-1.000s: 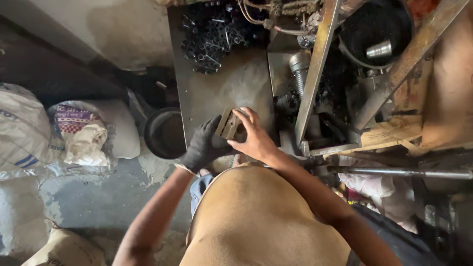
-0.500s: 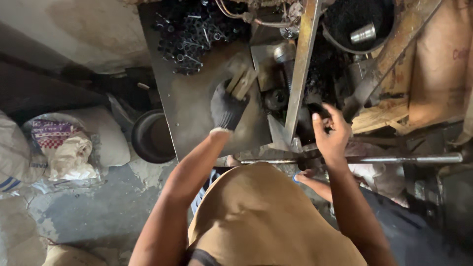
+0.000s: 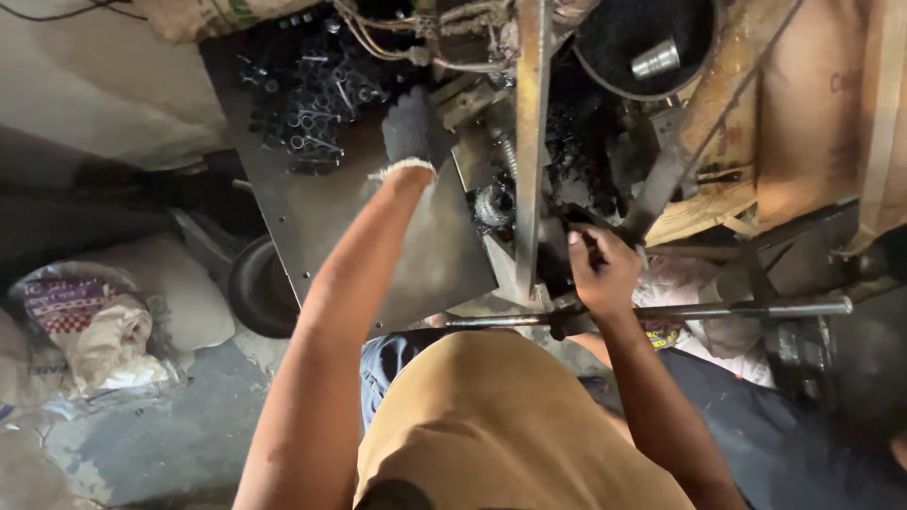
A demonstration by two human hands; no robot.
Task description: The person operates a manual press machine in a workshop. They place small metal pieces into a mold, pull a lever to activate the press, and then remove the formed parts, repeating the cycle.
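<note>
The person's gloved left hand (image 3: 412,127) is reaching across the grey metal counter (image 3: 378,236) toward the machine's greasy parts (image 3: 472,99), beside a heap of small black metal pieces (image 3: 302,90); whether its grip is closing on anything cannot be told. The bare right hand (image 3: 600,274) is clamping its grip on a dark lever (image 3: 605,227) just above a long steel rod (image 3: 680,310).
</note>
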